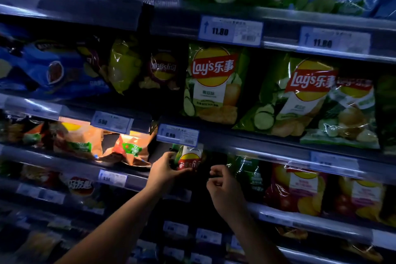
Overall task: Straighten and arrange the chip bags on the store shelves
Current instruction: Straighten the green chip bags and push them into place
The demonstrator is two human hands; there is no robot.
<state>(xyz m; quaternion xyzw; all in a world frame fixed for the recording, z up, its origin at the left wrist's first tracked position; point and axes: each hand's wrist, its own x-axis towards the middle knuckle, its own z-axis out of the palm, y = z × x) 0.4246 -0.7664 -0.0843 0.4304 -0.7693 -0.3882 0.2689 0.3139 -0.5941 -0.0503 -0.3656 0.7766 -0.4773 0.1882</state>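
The green bag (188, 157) sits low in the middle of the frame, under a price tag (177, 135). Left hand (164, 170) fingers pinch its side. Right hand (222, 186) fingers curl at its dark edge. It looks light, soft and crinkly; hold the sides gently.

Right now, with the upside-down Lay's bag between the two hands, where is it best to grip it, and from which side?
Probably the two side edges, from the front. The upside-down Lay's bag stands facing the aisle; the left hand already holds its left edge, and the right hand is near its dark right side, though its contact is unclear.
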